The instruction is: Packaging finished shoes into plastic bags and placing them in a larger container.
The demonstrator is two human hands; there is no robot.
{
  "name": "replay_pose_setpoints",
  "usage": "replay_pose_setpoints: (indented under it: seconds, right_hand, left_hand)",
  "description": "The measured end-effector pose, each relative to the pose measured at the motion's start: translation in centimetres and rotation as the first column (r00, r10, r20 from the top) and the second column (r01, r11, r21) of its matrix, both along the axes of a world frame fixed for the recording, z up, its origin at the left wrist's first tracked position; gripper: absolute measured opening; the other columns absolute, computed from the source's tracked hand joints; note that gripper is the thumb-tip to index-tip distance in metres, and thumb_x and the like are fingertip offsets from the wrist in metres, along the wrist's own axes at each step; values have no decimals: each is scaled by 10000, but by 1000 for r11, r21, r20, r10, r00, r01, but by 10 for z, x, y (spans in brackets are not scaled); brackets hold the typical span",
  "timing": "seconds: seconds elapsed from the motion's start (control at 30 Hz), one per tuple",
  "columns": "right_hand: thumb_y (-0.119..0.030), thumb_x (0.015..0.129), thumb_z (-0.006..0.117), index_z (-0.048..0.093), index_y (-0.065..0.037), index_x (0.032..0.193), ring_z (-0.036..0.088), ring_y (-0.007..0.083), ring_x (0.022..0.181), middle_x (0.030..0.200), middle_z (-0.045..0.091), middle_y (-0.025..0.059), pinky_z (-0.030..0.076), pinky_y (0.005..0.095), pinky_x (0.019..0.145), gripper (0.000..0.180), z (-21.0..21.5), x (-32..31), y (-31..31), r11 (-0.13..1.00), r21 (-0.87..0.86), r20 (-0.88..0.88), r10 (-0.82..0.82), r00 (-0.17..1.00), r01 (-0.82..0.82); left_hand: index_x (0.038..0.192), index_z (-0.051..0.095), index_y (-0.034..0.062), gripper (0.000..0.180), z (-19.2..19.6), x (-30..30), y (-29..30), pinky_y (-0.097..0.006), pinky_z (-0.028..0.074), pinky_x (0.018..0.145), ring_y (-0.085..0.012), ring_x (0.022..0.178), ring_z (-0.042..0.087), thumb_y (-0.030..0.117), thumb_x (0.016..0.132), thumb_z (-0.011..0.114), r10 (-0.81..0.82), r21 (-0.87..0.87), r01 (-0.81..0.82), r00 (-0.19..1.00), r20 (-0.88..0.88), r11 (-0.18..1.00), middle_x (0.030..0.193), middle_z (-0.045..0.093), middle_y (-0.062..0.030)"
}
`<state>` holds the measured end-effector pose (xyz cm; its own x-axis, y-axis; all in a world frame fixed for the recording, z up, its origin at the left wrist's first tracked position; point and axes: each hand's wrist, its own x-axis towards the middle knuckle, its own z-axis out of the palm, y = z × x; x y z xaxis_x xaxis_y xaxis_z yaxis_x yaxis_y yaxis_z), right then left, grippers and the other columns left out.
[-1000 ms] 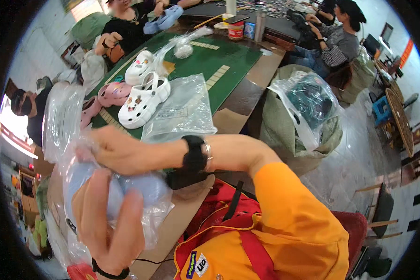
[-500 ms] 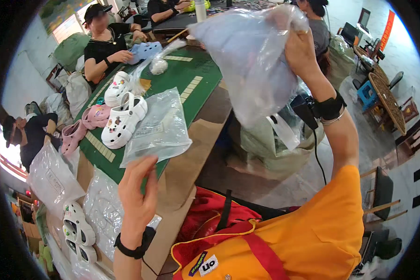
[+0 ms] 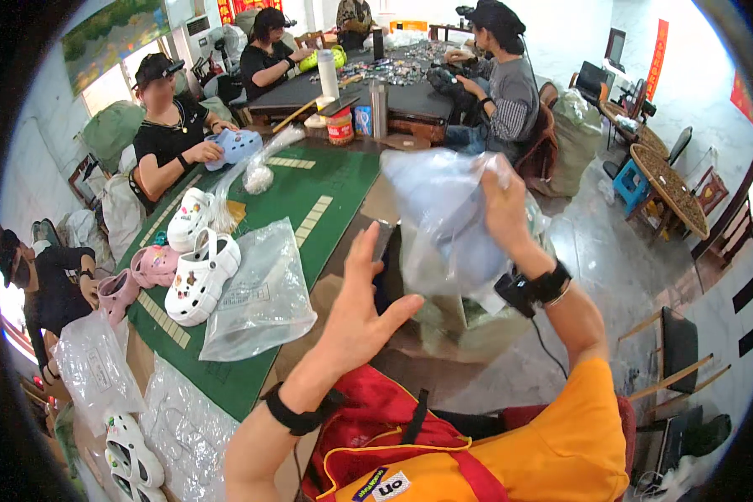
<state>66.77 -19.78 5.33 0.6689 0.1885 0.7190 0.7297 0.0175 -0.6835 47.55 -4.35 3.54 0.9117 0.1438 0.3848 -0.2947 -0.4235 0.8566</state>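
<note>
My right hand [image 3: 504, 205] grips the top edge of a clear plastic bag [image 3: 427, 197], holding it up to the right of the green mat. Pale blue clogs [image 3: 468, 251] show blurrily through the plastic. To the left of the bag, my left hand [image 3: 351, 314] is raised with thumb and fingers spread, touching nothing. On the green mat [image 3: 343, 180] lie white clogs [image 3: 202, 280] with small charms and pink clogs [image 3: 155, 266]. A flat clear bag [image 3: 263, 297] rests beside them.
A large pale sack [image 3: 443, 326] stands on the floor below my right hand. More white clogs [image 3: 134, 452] and plastic bags [image 3: 100, 368] lie at the near left. Across the mat a person [image 3: 163, 125] handles a blue clog [image 3: 236, 147]. A red-lidded jar [image 3: 340, 127] stands behind.
My right hand has lowered the bag of clogs. My left hand has moved right, away from the flat bag, and its fingers have spread. The view has tilted up toward the far table.
</note>
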Motion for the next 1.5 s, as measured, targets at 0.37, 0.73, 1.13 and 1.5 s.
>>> replay_pose_setpoints:
  seconds: [0.37, 0.73, 1.13, 1.5]
  right_hand:
    - [-79, 702, 553, 521, -72, 802, 512, 251, 674, 713, 504, 66, 398, 346, 595, 105, -16, -16, 63, 957, -274, 570, 244, 785, -99]
    - [-200, 718, 553, 539, -171, 812, 473, 128, 697, 720, 454, -41, 367, 260, 598, 99, -27, 50, 62, 824, -503, 818, 357, 451, 261]
    - [-222, 660, 669, 521, -158, 1116, 476, 283, 1012, 1070, 531, 70, 341, 397, 870, 483, -96, 59, -27, 827, -556, 441, 206, 873, 85]
    - [-208, 742, 580, 452, 18, 1190, 521, 315, 1042, 1157, 529, 222, 396, 361, 883, 518, -305, 209, -218, 752, -521, -610, -659, 441, 404]
  left_hand:
    - [1387, -1, 109, 914, 13, 40, 13, -438, 446, 852, -317, 1147, 415, 296, 778, 654, -16, -665, -103, 985, -170, 740, 1344, 240, -185]
    - [1164, 470, 167, 387, -74, 148, 8, -453, 488, 824, -210, 1046, 536, 427, 878, 448, -84, -970, -33, 995, -55, 242, 1141, 529, -38]
    - [1117, 498, 75, 455, -138, 200, -21, -422, 464, 829, -240, 976, 560, 427, 832, 449, -310, -957, -125, 928, -206, 261, 1094, 561, -82]
    - [1075, 541, 105, 376, -145, 213, -13, -505, 459, 808, -284, 971, 551, 395, 849, 461, -248, -960, -204, 936, -249, 192, 1060, 579, -81]
